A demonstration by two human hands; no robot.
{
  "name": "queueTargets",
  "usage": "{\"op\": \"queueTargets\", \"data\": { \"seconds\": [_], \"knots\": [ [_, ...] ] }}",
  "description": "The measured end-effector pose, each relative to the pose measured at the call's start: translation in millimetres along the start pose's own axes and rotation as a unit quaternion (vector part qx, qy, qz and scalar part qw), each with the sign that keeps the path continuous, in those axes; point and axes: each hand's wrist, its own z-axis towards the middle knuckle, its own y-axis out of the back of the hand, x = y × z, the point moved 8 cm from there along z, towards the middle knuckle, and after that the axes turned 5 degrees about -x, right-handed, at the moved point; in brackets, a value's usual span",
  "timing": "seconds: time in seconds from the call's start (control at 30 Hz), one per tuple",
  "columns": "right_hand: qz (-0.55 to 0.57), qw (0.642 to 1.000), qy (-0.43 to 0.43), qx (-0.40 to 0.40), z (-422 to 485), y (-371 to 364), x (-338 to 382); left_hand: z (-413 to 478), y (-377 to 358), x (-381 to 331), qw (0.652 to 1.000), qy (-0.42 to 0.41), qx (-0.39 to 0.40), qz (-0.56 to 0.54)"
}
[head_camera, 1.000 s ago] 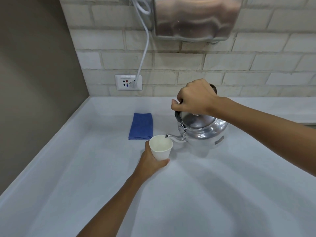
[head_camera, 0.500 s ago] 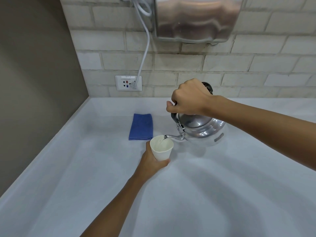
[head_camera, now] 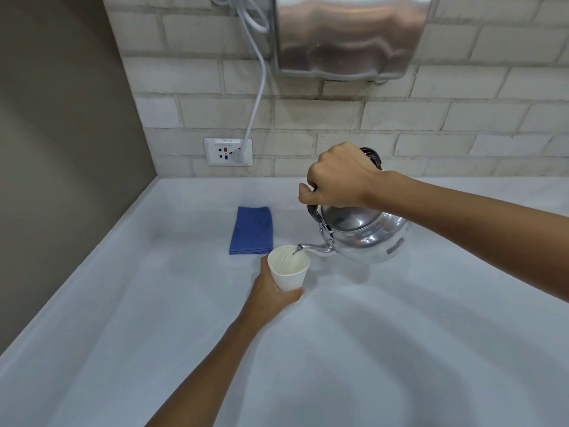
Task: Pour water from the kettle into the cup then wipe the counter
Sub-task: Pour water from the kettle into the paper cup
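The steel kettle point(head_camera: 366, 235) is gripped by its top handle in the fisted right hand point(head_camera: 338, 177) and tipped over the counter point(head_camera: 400, 349), spout at the rim of the paper cup point(head_camera: 288, 268). The cup, probably light and crushable, is clasped low by the left hand point(head_camera: 271, 292); gentle pressure is advised.

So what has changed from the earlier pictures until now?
The right hand has tipped the kettle further toward the cup, bringing the spout over the rim; water now runs into it, where a second ago none did. Nothing was taken or released. The left hand still holds the cup, and the blue cloth lies untouched on the counter.
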Motion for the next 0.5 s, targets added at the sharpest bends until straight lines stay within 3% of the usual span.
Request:
{"op": "queueTargets", "data": {
  "seconds": [0.5],
  "knots": [
    [-0.008,1.0,0.01,0.004,0.6,1.3,-0.4,-1.2,0.9,-3.9,1.0,0.001,-0.002,-0.001]
  ]
}}
